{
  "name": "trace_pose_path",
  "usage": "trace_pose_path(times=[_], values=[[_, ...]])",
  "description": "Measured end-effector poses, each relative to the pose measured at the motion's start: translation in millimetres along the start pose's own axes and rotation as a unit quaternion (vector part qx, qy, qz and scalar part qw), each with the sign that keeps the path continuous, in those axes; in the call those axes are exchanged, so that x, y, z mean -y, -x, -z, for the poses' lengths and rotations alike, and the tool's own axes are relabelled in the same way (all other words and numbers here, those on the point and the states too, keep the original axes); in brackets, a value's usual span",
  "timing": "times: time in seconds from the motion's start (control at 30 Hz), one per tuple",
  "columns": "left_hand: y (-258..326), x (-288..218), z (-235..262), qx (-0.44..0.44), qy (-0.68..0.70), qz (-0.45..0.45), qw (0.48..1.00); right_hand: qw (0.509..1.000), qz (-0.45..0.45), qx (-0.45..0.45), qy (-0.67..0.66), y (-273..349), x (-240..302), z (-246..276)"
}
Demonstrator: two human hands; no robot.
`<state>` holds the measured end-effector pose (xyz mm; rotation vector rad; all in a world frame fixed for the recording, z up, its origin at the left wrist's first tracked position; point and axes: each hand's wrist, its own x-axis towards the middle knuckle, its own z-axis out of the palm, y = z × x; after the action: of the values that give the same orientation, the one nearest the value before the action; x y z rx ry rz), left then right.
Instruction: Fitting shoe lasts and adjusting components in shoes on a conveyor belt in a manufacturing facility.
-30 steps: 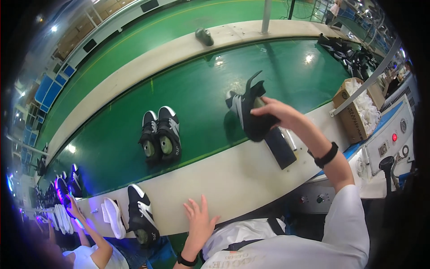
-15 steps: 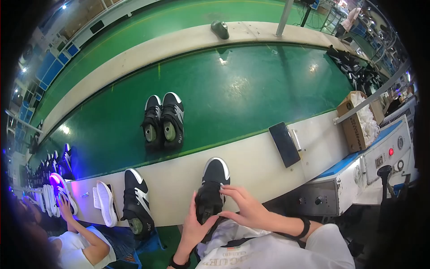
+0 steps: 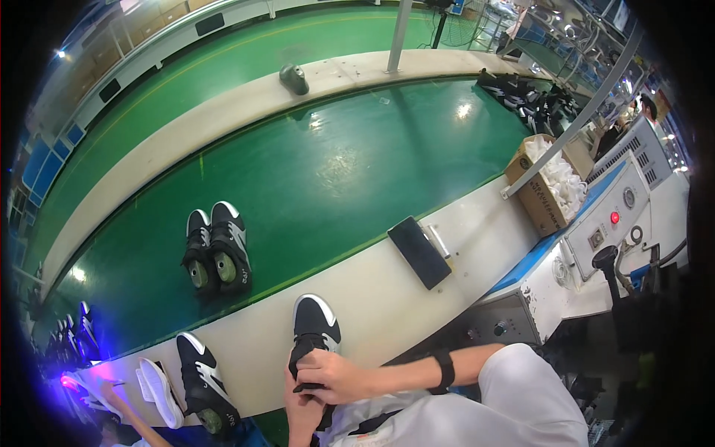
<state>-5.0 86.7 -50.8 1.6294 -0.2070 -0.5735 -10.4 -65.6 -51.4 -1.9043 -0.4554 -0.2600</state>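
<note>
In front of me a black shoe upper [image 3: 316,319] with a pale toe rim lies on the pale bench edge, toe pointing away. My right hand [image 3: 332,377] is closed over its collar, fingers pinching the dark fabric. Below and partly behind it, my left hand [image 3: 302,411] grips the heel end from the left side; some of its fingers are hidden. Left of my hands stands a similar black shoe upper [image 3: 201,376] with a greenish last inside. Beside that one lies a white sole [image 3: 159,393].
A pair of black shoes [image 3: 216,249] on lasts sits on the green belt [image 3: 328,179]. A dark phone-like slab [image 3: 420,253] lies on the bench, right of centre. Farther right are a cardboard box [image 3: 538,195] of white material and a control panel [image 3: 596,223]. A co-worker's arm [image 3: 134,417] reaches in at lower left.
My right hand has come down and left onto the shoe's collar, crossing over my left hand, and its fingers have closed. The view has turned, so the surroundings sit further left.
</note>
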Motion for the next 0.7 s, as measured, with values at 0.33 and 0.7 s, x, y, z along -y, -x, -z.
trace_pose_path(times=[0.33, 0.7], values=[[-8.6, 12.1, -9.6, -0.126, -0.024, -0.118, 0.985, 0.998, -0.030, -0.056, 0.010, 7.2, 4.8, 22.2], [4.7, 32.0, 24.7, -0.073, -0.068, -0.100, 0.990, 0.973, -0.195, -0.125, 0.015, 41.1, 19.1, 0.9]])
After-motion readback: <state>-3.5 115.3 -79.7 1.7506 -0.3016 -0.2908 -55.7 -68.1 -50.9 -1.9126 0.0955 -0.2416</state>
